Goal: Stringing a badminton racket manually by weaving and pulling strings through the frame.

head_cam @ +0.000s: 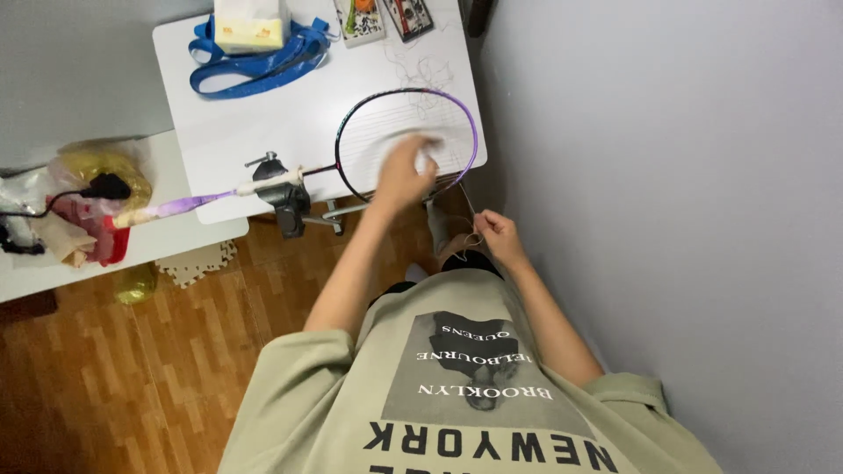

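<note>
Where wall (667, 175) crowds racket (457, 114)

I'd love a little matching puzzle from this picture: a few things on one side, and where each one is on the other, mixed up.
Things:
1. blue strap
2. racket frame
3. left hand
4. right hand

Places or states:
A. below the table edge, pinching a thin string
B. coiled at the far end of the white table
C. blurred, over the strung head of the racket
D. lying flat, its shaft held in a dark clamp

Pairs: 1-B, 2-D, 3-C, 4-A
</note>
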